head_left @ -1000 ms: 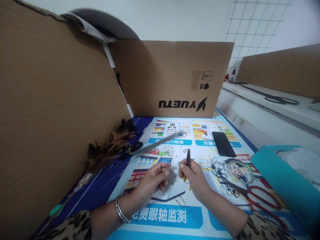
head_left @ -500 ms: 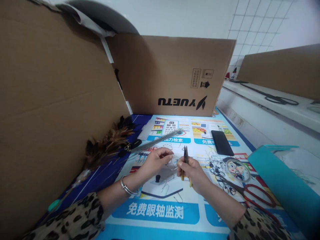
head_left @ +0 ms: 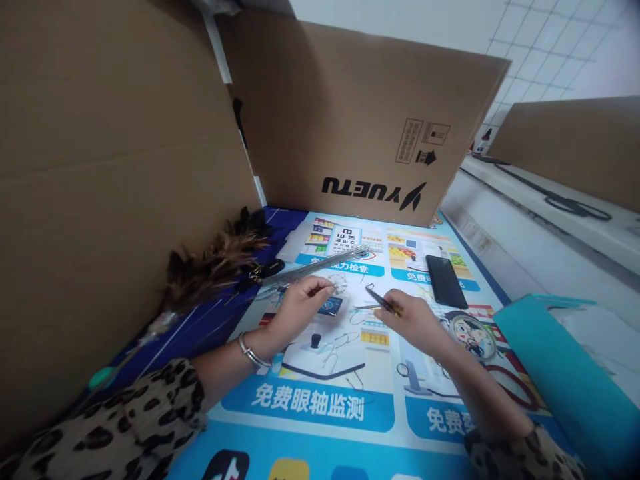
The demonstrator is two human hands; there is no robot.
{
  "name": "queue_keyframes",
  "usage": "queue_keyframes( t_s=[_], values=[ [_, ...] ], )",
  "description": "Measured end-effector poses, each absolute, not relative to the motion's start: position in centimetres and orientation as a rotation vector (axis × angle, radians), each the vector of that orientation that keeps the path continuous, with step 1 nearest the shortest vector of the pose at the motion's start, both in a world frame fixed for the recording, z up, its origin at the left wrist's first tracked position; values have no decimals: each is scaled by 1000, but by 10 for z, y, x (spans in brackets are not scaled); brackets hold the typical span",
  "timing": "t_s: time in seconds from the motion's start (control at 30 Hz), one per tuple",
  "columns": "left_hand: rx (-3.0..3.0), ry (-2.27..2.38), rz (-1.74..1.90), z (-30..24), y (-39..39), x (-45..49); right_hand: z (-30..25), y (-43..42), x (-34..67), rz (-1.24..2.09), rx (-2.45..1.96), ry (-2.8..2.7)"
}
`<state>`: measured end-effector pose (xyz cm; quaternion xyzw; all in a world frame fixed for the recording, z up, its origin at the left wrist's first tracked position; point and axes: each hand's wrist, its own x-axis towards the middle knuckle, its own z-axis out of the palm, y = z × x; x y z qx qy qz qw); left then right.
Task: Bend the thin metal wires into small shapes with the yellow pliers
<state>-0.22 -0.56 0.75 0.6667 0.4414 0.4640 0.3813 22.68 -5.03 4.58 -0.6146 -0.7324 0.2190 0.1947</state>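
Observation:
My left hand [head_left: 303, 305] is closed in a pinch over the printed mat [head_left: 385, 373]. What its fingertips hold, if anything, is too fine to make out; a small tangle of thin wire [head_left: 341, 284] lies just beyond them. My right hand [head_left: 413, 321] grips slim dark-jawed pliers [head_left: 381, 300] with yellow on the handles, their tips pointing up and left. Between and below the hands, bent wire pieces [head_left: 330, 363] are scattered on the mat. A bundle of straight metal wires [head_left: 325, 262] lies beyond my left hand.
A black phone [head_left: 447, 283] lies to the right. Red-handled scissors [head_left: 517, 390] are partly behind my right forearm, near a round clear dish [head_left: 473, 337]. A teal box [head_left: 565, 360] stands at right, brown feathers [head_left: 213, 270] at left. Cardboard panels [head_left: 370, 120] wall the back and left.
My right hand has moved right, away from my left, and the pliers have tilted from upright to pointing left. My left hand has shifted slightly left. The camera view has tilted.

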Motion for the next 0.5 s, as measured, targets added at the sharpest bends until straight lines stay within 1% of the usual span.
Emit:
queue_keyframes(
  t_s=[0.1,0.2,0.3,0.5],
  values=[
    [1667,1134,1222,1,-6,-1,59,-55,232,127,-1771,-2474],
    [1647,1140,1242,-3,-6,0,62,-60,227,-153,-1863,-2682],
    [1642,1136,1260,-3,-6,0,59,-61,220,-213,-1881,-2776],
    [1732,1122,1256,-1,-7,2,53,-59,219,-329,-1935,-2717]
  ],
)
